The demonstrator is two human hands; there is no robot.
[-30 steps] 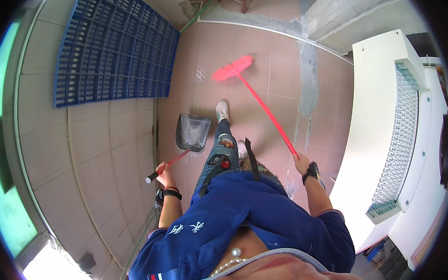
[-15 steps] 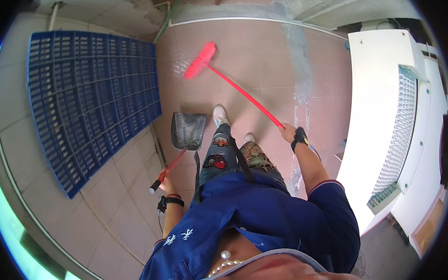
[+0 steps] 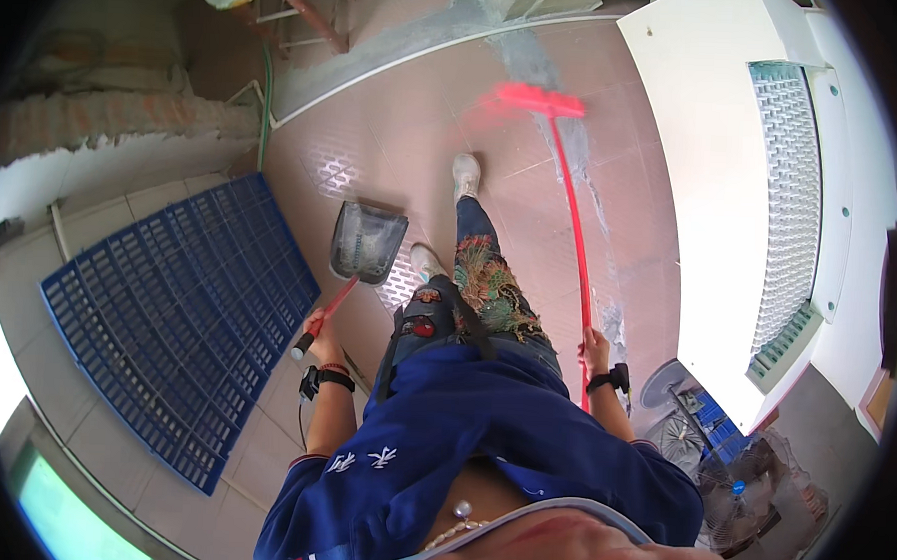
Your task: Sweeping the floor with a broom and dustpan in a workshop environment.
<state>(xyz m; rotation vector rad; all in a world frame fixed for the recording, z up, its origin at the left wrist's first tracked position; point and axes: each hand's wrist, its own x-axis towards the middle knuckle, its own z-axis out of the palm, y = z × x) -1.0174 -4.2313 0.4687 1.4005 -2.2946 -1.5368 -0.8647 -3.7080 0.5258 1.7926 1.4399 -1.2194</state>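
The red, long-handled broom [image 3: 578, 226] is placed ahead of the person, with its head on or just above the pinkish-brown tiled floor [image 3: 526, 218], near a grey cement strip [image 3: 530, 58]. The work is judged to be in the middle: the broom is in use, as the bristles are blurred, but no gathered heap can be made out, and whether anything lies in the dustpan cannot be told. Which part of the floor is already swept cannot be told either; nothing is seen at the bristles to be collected.

The long axis of the broom's stick is directed away from the body, leaning slightly to the left at the far end. The head is set crosswise to it, roughly left to right. The stick is clasped by the right hand [image 3: 594, 353], fingers closed around it.

To the left, well apart from the broom's head, the dark grey, scoop-shaped plastic dustpan [image 3: 368, 244] is held by its red handle, gripped in the closed left hand [image 3: 322, 337]. Its wide edge is pointed away from the person. Further left, a blue slatted plastic panel [image 3: 182, 318] is leaned against the wall.
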